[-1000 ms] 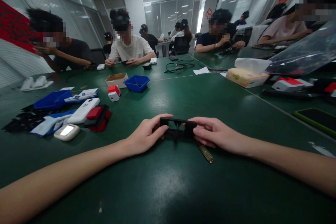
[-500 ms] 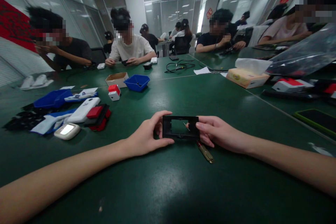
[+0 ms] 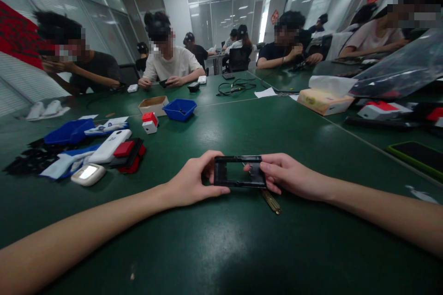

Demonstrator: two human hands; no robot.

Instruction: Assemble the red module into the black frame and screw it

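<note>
A black rectangular plastic frame (image 3: 221,177) with a wide opening through its middle is held up over the green table. My left hand (image 3: 195,177) grips its left end, thumb along the lower edge and fingers at the top. At the right end, my right hand (image 3: 289,173) pinches the frame between thumb and fingers. A screwdriver (image 3: 272,201) with a yellowish clear handle lies below the frame, near my right fingers. Part of its thin shaft shows through the opening; the rest is hidden behind the frame.
Left are blue trays (image 3: 180,109), a red-and-white cube (image 3: 150,123), a white case (image 3: 110,146), a cream device (image 3: 88,174) and gloves. Right are a tissue box (image 3: 323,101) and a green-edged phone (image 3: 415,159). Black cables (image 3: 237,85) lie farther back. Several people sit around the table.
The black frame has tilted in my hands, showing its inner edges more, and sits slightly lower. Both hands keep their hold. The screwdriver stays in place.
</note>
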